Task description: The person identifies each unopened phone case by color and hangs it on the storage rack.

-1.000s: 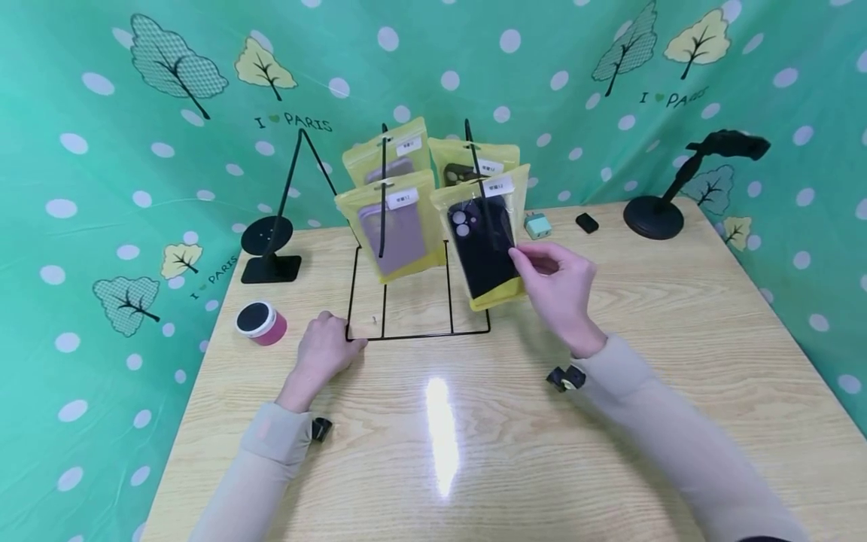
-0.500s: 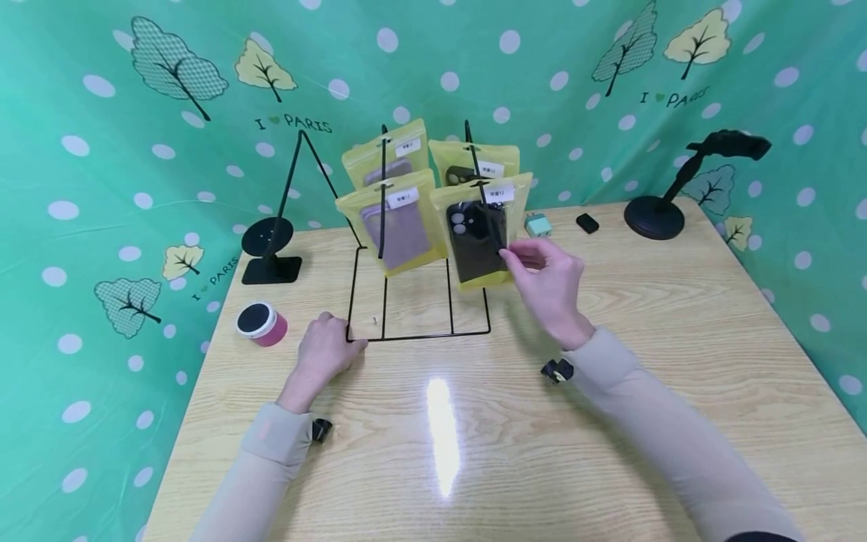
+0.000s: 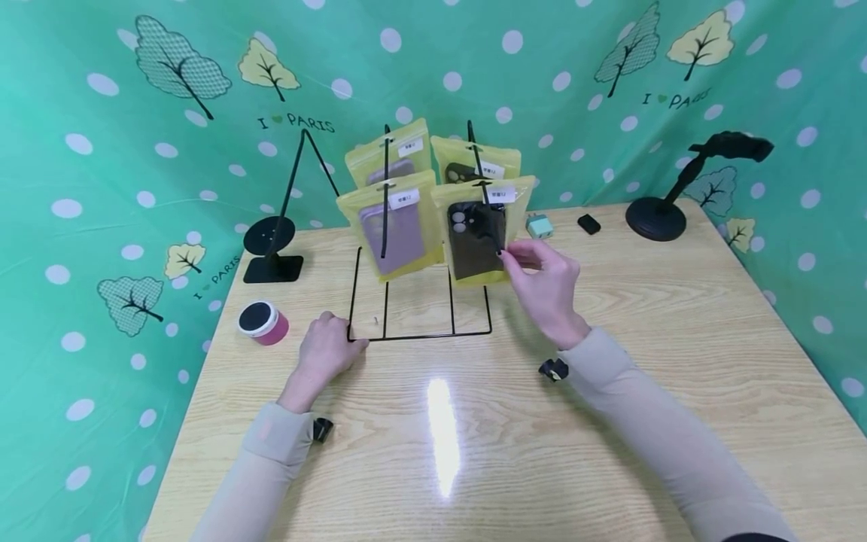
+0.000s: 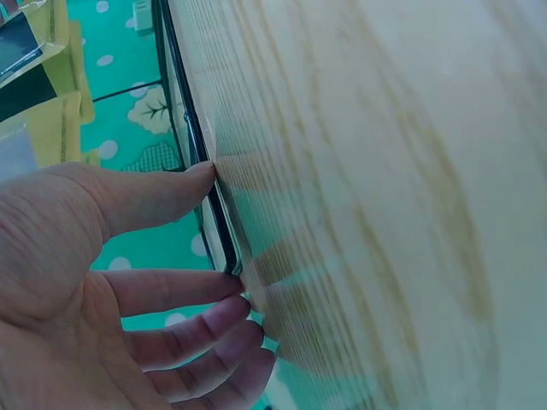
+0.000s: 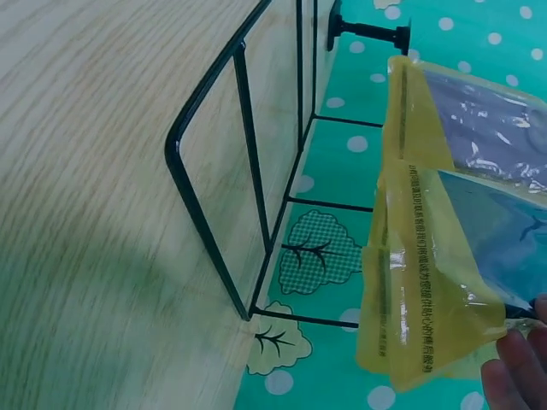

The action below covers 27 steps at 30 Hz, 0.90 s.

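Right hand (image 3: 545, 282) pinching the lower right edge of the yellow pouch with the black phone case (image 3: 477, 239), hung on the front right hook of the black wire display rack (image 3: 420, 331) near the table's far edge. Left hand (image 3: 325, 352) resting with relaxed fingers on the rack's front left base corner, thumb and fingertips touching the wire, holding nothing. Purple phone case pouch (image 3: 395, 226) hanging just beside on the left hook, two more pouches behind. Likely risks: tugging the pinched corner sideways could slip the pouch off its hook or swing it into the purple neighbour; lifting the steadying palm could let the light rack slide or tip on the smooth wooden table (image 3: 677, 316)
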Each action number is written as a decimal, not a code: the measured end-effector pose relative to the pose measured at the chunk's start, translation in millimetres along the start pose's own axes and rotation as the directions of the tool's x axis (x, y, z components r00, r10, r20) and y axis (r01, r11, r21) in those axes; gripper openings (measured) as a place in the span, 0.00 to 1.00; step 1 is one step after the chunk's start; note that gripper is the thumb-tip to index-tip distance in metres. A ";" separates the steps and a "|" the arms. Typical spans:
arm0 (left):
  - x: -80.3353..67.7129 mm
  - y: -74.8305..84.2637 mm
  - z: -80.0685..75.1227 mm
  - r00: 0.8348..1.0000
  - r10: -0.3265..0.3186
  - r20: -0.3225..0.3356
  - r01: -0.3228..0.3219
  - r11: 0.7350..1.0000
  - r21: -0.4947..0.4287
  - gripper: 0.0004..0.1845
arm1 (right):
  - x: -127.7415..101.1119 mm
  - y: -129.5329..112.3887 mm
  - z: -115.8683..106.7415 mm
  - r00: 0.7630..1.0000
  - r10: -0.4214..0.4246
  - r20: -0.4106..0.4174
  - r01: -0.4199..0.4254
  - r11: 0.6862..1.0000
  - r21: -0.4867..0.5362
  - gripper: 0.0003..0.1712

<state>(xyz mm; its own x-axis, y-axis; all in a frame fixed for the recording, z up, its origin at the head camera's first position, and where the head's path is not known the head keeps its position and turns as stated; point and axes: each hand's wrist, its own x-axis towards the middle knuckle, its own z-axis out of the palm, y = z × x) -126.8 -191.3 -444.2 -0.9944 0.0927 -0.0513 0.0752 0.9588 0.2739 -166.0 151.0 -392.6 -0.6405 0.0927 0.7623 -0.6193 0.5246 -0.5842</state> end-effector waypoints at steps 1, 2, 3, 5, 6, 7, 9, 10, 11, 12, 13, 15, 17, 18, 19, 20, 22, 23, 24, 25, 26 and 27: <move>0.3 0.0 0.0 1.000 0.002 -0.002 -0.002 1.000 -0.002 0.22 | -0.2 0.3 0.0 1.000 -0.009 -0.005 0.009 1.000 0.002 0.06; 0.5 -0.1 0.0 1.000 0.005 -0.004 -0.005 1.000 -0.003 0.22 | -0.3 0.7 0.1 1.000 -0.019 -0.011 0.019 1.000 0.004 0.06; 0.8 -0.2 0.2 1.000 0.008 -0.006 -0.008 1.000 -0.005 0.22 | -0.5 1.4 0.2 0.999 -0.028 -0.015 0.028 1.000 0.005 0.05; 1.2 -0.4 0.8 1.000 0.013 -0.010 -0.013 1.000 -0.006 0.22 | -0.8 2.0 0.3 0.999 -0.043 -0.021 0.043 0.999 0.009 0.05; 1.2 -0.7 1.0 1.000 0.013 -0.011 -0.013 1.000 -0.009 0.21 | -1.1 2.2 0.4 0.999 -0.050 -0.020 0.050 0.999 0.011 0.05; 1.3 -1.0 1.1 1.000 0.012 -0.011 -0.012 1.000 -0.010 0.21 | -1.2 2.4 0.5 0.998 -0.055 -0.020 0.055 0.998 0.012 0.06; 1.2 -1.4 1.5 1.000 0.011 -0.011 -0.011 1.000 -0.012 0.21 | -1.4 2.9 0.2 0.998 -0.065 -0.017 0.065 0.998 0.009 0.06; 1.2 -1.6 1.6 1.000 0.009 -0.011 -0.009 1.000 -0.013 0.21 | -1.3 2.9 0.1 0.997 -0.072 -0.014 0.072 0.997 0.006 0.06; 1.1 -1.6 1.6 1.000 0.008 -0.011 -0.008 1.000 -0.013 0.21 | -1.3 3.2 -0.1 0.997 -0.080 -0.010 0.080 0.997 0.001 0.06; 1.0 -1.6 1.5 1.000 0.007 -0.011 -0.007 1.000 -0.014 0.21 | -1.3 3.5 -0.3 0.996 -0.089 -0.005 0.089 0.996 -0.007 0.06; 0.9 -1.8 1.4 1.000 0.006 -0.012 -0.006 1.000 -0.013 0.21 | -1.3 3.9 -0.5 0.995 -0.100 0.001 0.100 0.995 -0.015 0.06; 0.8 -1.9 1.0 1.000 0.003 -0.016 -0.004 1.000 -0.010 0.22 | -1.7 4.7 -0.8 0.993 -0.121 0.007 0.121 0.992 -0.028 0.06; 0.6 -2.2 0.6 1.000 0.001 -0.018 -0.002 1.000 -0.008 0.22 | -2.3 5.1 -1.3 0.990 -0.138 0.010 0.138 0.990 -0.038 0.06; 0.7 -2.4 0.4 1.000 0.001 -0.017 -0.001 1.000 -0.009 0.22 | -2.8 5.4 -1.8 0.989 -0.146 0.009 0.146 0.988 -0.043 0.06; 0.8 -2.6 0.4 1.000 -0.001 -0.016 0.001 1.000 -0.011 0.22 | -3.4 5.6 -2.6 0.989 -0.150 0.006 0.150 0.988 -0.045 0.06; 0.8 -2.5 0.2 1.000 -0.002 -0.015 0.002 1.000 -0.014 0.22 | -3.9 5.9 -3.5 0.988 -0.152 0.002 0.152 0.987 -0.043 0.06; 0.8 -2.4 0.4 1.000 -0.004 -0.014 0.003 1.000 -0.020 0.22 | -4.9 6.9 -6.6 0.987 -0.158 0.006 0.158 0.986 -0.048 0.07; 0.8 -2.4 0.6 1.000 -0.004 -0.016 0.004 1.000 -0.023 0.22 | -5.3 7.6 -8.5 0.987 -0.160 0.008 0.160 0.986 -0.052 0.07; 0.8 -2.5 1.0 1.000 -0.005 -0.019 0.004 1.000 -0.025 0.23 | -5.8 8.7 -10.8 0.987 -0.160 0.012 0.161 0.985 -0.054 0.07; 0.8 -2.6 1.4 1.000 -0.005 -0.022 0.005 1.000 -0.026 0.23 | -6.2 9.8 -13.2 0.987 -0.161 0.020 0.162 0.985 -0.057 0.07; 0.7 -2.7 1.7 1.000 -0.004 -0.026 0.003 1.000 -0.026 0.23 | -6.6 11.1 -15.9 0.986 -0.163 0.031 0.164 0.985 -0.059 0.07; 0.8 -3.0 2.1 1.000 -0.002 -0.029 0.002 1.000 -0.026 0.24 | -7.1 12.8 -18.7 0.985 -0.165 0.042 0.167 0.984 -0.067 0.07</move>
<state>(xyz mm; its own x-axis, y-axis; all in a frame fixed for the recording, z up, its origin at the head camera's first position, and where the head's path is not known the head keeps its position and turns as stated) -127.6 -193.6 -447.2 -0.9963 0.0825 -0.0236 0.0718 0.9517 0.2984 -160.8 172.9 -400.3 -0.5482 -0.0306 0.8358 -0.6861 0.5878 -0.4285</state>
